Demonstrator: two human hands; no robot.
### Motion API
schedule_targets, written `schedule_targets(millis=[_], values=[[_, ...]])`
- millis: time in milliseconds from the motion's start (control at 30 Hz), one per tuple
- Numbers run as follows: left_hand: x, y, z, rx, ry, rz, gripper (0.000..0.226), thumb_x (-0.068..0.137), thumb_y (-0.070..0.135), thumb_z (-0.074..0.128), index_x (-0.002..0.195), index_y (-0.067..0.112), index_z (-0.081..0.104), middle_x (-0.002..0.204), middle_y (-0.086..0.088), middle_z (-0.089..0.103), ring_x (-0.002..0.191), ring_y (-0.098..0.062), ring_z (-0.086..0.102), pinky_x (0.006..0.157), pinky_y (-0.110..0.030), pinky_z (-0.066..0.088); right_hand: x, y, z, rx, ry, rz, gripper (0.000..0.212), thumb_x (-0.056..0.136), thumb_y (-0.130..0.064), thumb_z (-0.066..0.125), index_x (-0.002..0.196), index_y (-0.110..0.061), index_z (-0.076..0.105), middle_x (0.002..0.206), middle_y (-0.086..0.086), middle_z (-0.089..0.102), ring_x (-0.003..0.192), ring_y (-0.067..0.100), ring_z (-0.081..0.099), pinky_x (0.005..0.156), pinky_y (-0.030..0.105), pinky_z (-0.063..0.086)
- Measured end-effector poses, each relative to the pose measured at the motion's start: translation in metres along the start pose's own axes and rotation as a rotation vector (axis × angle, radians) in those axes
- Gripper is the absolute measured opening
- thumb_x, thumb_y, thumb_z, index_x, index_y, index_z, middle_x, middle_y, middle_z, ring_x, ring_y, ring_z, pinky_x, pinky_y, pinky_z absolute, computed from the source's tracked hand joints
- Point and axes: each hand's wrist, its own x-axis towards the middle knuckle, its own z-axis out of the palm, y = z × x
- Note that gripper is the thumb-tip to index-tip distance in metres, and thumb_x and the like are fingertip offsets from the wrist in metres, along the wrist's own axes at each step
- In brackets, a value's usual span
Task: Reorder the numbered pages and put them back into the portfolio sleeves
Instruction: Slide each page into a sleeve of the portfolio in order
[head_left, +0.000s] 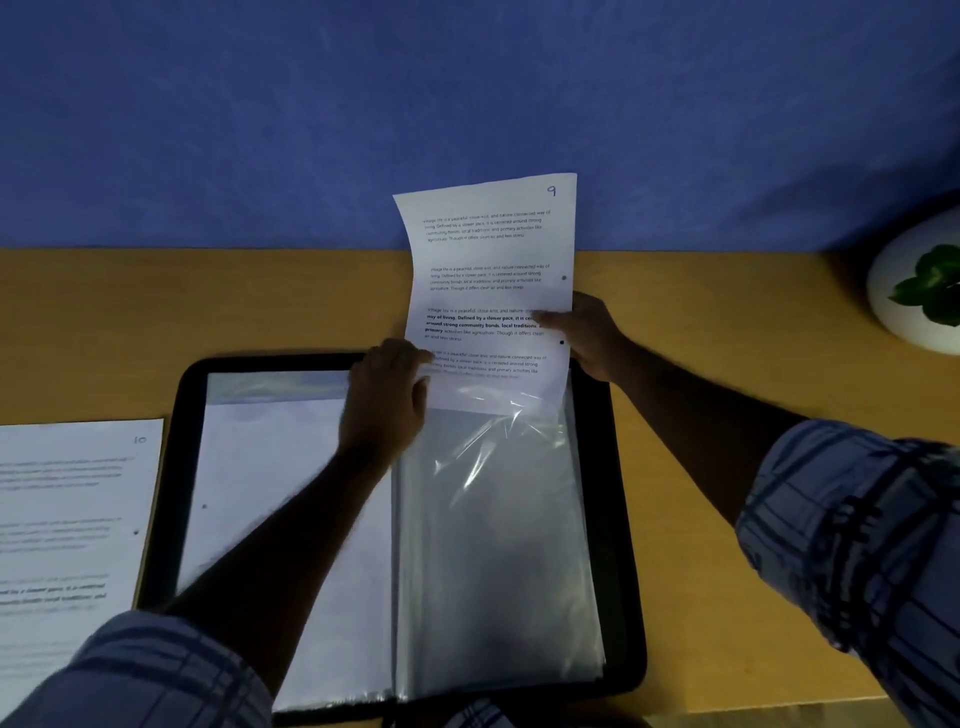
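A black portfolio (623, 519) lies open on the wooden table, with clear plastic sleeves on both sides. A printed page marked 9 (493, 249) stands nearly upright over the right-hand sleeve (498, 545), its bottom edge inside the sleeve's top opening. My right hand (587, 332) pinches the page's right edge, thumb on the text. My left hand (387, 400) holds the top left corner of that sleeve, next to the page's lower left edge. The left-hand sleeve (291, 467) holds a white sheet. A page marked 10 (67, 519) lies flat to the left of the portfolio.
A white round pot with a green plant (919, 291) stands at the table's right edge. A blue wall (363, 114) rises directly behind the table. Bare wood (691, 415) shows to the right of the portfolio and behind it.
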Motion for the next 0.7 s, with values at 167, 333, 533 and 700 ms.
schedule_targets(millis=[167, 333, 533, 700], values=[[-0.081, 0.072, 0.042, -0.080, -0.091, 0.248, 0.043, 0.089, 0.031, 0.061, 0.129, 0.014, 0.062, 0.139, -0.015, 0.055, 0.127, -0.034, 0.053, 0.104, -0.048, 0.044, -0.001, 0.006, -0.002, -0.006, 0.002, -0.005, 0.040, 0.086, -0.005, 0.072, 0.125, -0.005, 0.063, 0.124, 0.012, 0.068, 0.108, 0.027, 0.067, 0.093, 0.046, 0.056], [-0.126, 0.125, 0.079, 0.068, -0.406, 0.308, 0.076, 0.093, 0.065, 0.037, 0.154, 0.020, 0.028, 0.166, -0.009, 0.008, 0.152, -0.030, 0.009, 0.120, -0.055, 0.017, 0.003, 0.001, -0.005, -0.090, -0.014, -0.048, 0.038, 0.087, -0.007, 0.072, 0.123, -0.009, 0.064, 0.124, 0.010, 0.068, 0.110, 0.028, 0.066, 0.097, 0.050, 0.053], [-0.125, 0.140, 0.089, 0.112, -0.435, 0.235, 0.083, 0.092, 0.067, 0.035, 0.156, 0.014, 0.024, 0.166, -0.012, 0.003, 0.152, -0.032, 0.003, 0.120, -0.056, 0.012, 0.004, -0.005, -0.006, -0.175, -0.002, -0.099, 0.038, 0.087, -0.006, 0.072, 0.124, -0.005, 0.063, 0.124, 0.011, 0.067, 0.103, 0.022, 0.066, 0.094, 0.041, 0.054], [-0.123, 0.141, 0.089, 0.139, -0.459, 0.234, 0.083, 0.092, 0.068, 0.037, 0.156, 0.016, 0.024, 0.165, -0.013, 0.003, 0.152, -0.033, 0.002, 0.120, -0.057, 0.011, -0.002, -0.003, -0.013, -0.230, -0.121, -0.080, 0.042, 0.085, 0.001, 0.071, 0.126, -0.002, 0.061, 0.127, 0.013, 0.065, 0.111, 0.025, 0.066, 0.096, 0.039, 0.054]])
